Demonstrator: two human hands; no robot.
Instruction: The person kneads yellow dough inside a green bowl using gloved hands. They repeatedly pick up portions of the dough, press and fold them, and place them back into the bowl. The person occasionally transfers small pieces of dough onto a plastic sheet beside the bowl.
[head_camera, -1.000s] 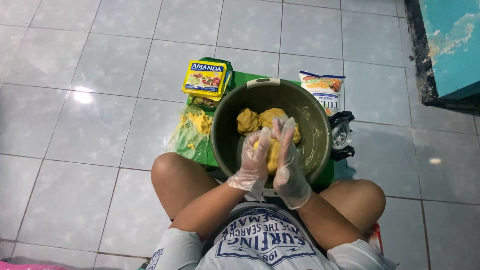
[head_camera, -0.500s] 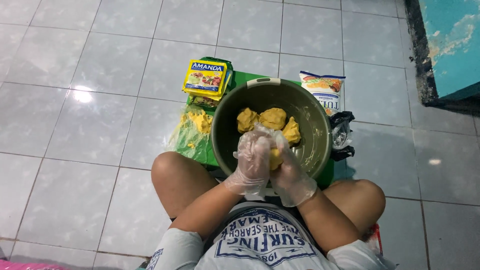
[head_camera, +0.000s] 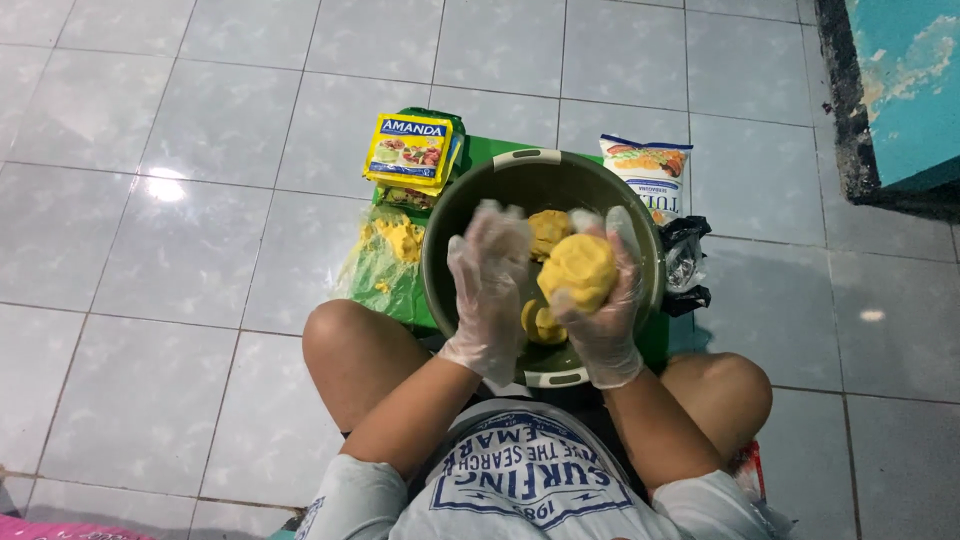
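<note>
Two gloved hands have come apart above the round grey bowl (head_camera: 440, 250). Your right hand (head_camera: 600, 300) has its fingers wrapped around a smooth yellow dough ball (head_camera: 578, 270); your left hand (head_camera: 488, 285) is spread wide, holding nothing.

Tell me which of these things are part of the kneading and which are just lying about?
In use:
- right hand holding a yellow dough ball
- left hand, gloved, open beside it
- metal bowl with more dough lumps

Lying about:
- yellow packet
- white bag
- green plastic wrapper
- black plastic bag
</note>
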